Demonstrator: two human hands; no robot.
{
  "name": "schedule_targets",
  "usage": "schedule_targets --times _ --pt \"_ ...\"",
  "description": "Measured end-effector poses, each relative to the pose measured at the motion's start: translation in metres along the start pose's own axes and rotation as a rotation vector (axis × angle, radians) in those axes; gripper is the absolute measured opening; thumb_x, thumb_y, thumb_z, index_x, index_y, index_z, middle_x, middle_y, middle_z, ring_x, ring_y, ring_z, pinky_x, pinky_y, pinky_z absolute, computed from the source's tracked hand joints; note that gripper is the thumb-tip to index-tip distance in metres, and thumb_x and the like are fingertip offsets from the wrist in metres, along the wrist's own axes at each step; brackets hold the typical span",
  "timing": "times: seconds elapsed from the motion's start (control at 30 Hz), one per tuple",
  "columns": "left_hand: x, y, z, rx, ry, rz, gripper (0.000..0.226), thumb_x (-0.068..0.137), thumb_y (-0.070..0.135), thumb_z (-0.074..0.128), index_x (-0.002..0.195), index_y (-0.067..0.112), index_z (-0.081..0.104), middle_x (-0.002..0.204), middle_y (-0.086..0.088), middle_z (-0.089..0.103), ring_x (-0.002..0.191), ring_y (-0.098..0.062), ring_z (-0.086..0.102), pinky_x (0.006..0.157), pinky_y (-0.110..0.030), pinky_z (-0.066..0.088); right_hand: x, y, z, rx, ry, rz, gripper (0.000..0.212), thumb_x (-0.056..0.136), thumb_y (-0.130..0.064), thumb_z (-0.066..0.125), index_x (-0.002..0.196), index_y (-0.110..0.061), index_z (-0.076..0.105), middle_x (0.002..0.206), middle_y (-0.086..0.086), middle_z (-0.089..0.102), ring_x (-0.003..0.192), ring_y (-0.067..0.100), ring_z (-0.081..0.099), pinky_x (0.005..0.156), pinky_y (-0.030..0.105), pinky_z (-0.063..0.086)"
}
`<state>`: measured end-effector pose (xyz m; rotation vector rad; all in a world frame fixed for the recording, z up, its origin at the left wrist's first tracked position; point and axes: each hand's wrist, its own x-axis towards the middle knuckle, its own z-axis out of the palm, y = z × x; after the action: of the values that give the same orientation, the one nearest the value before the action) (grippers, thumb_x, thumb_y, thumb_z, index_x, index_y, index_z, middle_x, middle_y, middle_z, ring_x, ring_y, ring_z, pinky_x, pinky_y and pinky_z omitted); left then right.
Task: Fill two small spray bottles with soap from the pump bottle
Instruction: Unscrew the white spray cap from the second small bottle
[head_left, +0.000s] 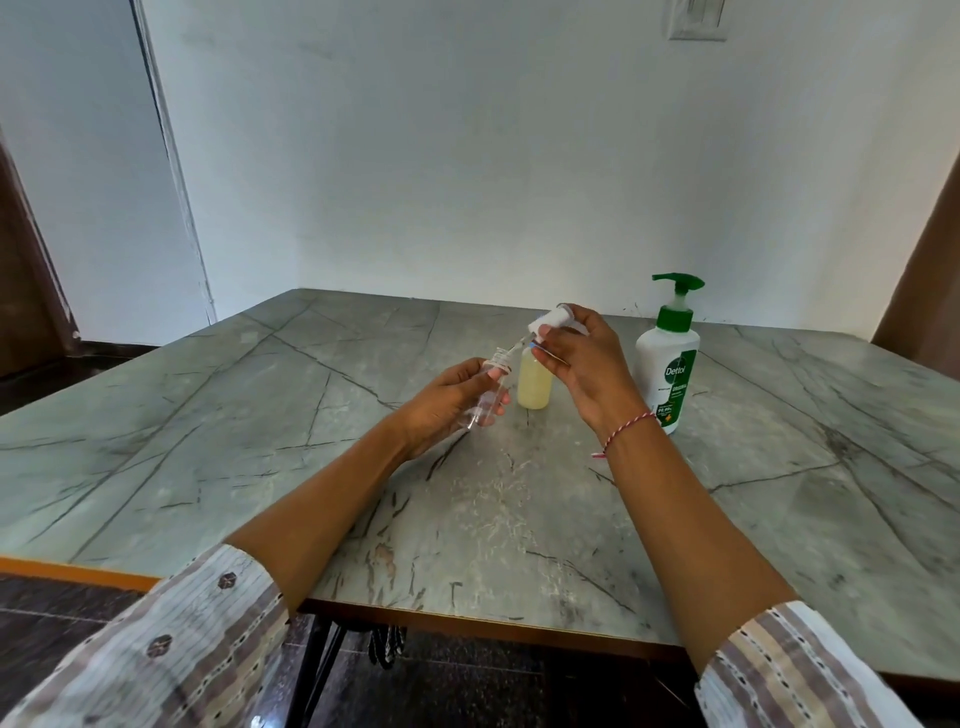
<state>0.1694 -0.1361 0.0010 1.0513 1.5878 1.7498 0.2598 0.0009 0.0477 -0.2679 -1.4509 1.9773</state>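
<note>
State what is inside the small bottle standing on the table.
The standing small bottle holds pale yellow soap nearly to its shoulder. The right hand covers its neck and top.

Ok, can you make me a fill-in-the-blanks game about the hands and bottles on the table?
1. The left hand holds a clear, empty small plastic bottle that has no ____ on.
2. The right hand holds the white spray top, with its thin ____ pointing at the clear bottle's neck.
3. The small bottle standing on the grey marble-look table is filled with pale ____ soap.
4. The tall white pump bottle has a ____ pump.

Missing words: cap; tube; yellow; green
</note>
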Motion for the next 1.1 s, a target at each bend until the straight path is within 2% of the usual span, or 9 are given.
schedule_targets --times 0.17,0.27,0.37,0.47,0.57,0.7,0.8,0.9,1.1 --pt "0.000 0.004 -0.013 -0.012 0.112 0.012 0.018 0.092 0.025 0.049 0.101 0.014 0.059 0.088 -0.006 0.064 0.077 -0.016 0.060 0.072 -0.029 0.050 -0.001 0.002 -0.002 0.091 0.100 0.006 0.017 0.083 -0.001 0.064 0.091 -0.015 0.058 0.103 0.010 0.062 0.090 0.017 0.060 0.072 0.022 0.051" --pt "-0.002 0.005 -0.021 -0.047 0.148 0.017 0.015 0.091 0.022 0.050 0.099 0.013 0.059 0.088 -0.007 0.064 0.077 -0.017 0.059 0.072 -0.031 0.046 -0.001 0.003 -0.004 0.172 0.149 -0.008 0.018 0.082 0.000 0.064 0.086 -0.016 0.056 0.086 0.004 0.063 0.076 0.012 0.060 0.062 0.018 0.051" --pt "-0.001 0.006 -0.026 -0.120 0.232 0.020 0.011 0.092 0.017 0.050 0.098 0.012 0.058 0.088 -0.007 0.062 0.078 -0.016 0.059 0.071 -0.030 0.045 -0.002 0.007 -0.003 0.136 0.147 -0.031 0.020 0.081 0.001 0.065 0.085 -0.017 0.055 0.088 0.006 0.061 0.070 0.012 0.060 0.058 0.017 0.053" --pt "-0.001 0.007 -0.029 -0.191 0.313 0.059 0.009 0.092 0.014 0.049 0.092 0.013 0.058 0.079 -0.003 0.057 0.071 -0.012 0.053 0.065 -0.026 0.040 -0.002 0.020 0.000 -0.075 0.130 -0.026 0.017 0.078 0.001 0.068 0.083 -0.014 0.061 0.095 0.010 0.064 0.072 0.014 0.062 0.064 0.021 0.056" --pt "-0.001 0.009 -0.033 -0.251 0.380 0.104 0.009 0.091 0.012 0.051 0.087 0.014 0.058 0.069 0.001 0.055 0.065 -0.009 0.049 0.062 -0.022 0.037 -0.002 0.037 0.001 -0.615 0.165 -0.162 0.011 0.073 -0.009 0.073 0.078 -0.014 0.065 0.086 0.002 0.067 0.074 0.011 0.061 0.071 0.023 0.051" --pt "-0.002 0.009 -0.032 -0.221 0.365 0.108 0.009 0.090 0.009 0.053 0.088 0.012 0.061 0.077 -0.003 0.057 0.070 -0.012 0.052 0.065 -0.022 0.043 -0.007 0.058 0.007 -0.983 0.031 -0.235 0.008 0.076 -0.015 0.072 0.080 -0.016 0.065 0.085 0.001 0.067 0.079 0.015 0.061 0.068 0.021 0.045" --pt "-0.002 0.009 -0.028 -0.153 0.335 0.096 0.007 0.087 0.013 0.058 0.091 0.012 0.064 0.083 -0.004 0.062 0.073 -0.013 0.059 0.062 -0.021 0.051 -0.005 0.064 0.010 -1.096 -0.016 -0.241 0.008 0.078 -0.015 0.070 0.085 -0.015 0.067 0.091 0.005 0.068 0.086 0.019 0.062 0.075 0.026 0.049" --pt "-0.001 0.008 -0.026 -0.142 0.299 0.091 0.014 0.086 0.012 0.060 0.098 0.010 0.065 0.089 -0.005 0.066 0.080 -0.015 0.064 0.066 -0.022 0.055 -0.006 0.064 0.010 -1.155 -0.035 -0.264 0.010 0.080 -0.015 0.069 0.090 -0.014 0.067 0.095 0.005 0.068 0.090 0.020 0.062 0.077 0.026 0.048" --pt "0.001 0.004 -0.019 -0.110 0.256 0.089 0.012 0.086 0.011 0.060 0.096 0.014 0.065 0.094 -0.008 0.066 0.089 -0.019 0.061 0.074 -0.020 0.052 -0.016 0.051 0.010 -1.086 0.022 -0.325 0.006 0.081 -0.014 0.065 0.087 -0.014 0.068 0.093 0.004 0.069 0.089 0.018 0.063 0.078 0.030 0.052"
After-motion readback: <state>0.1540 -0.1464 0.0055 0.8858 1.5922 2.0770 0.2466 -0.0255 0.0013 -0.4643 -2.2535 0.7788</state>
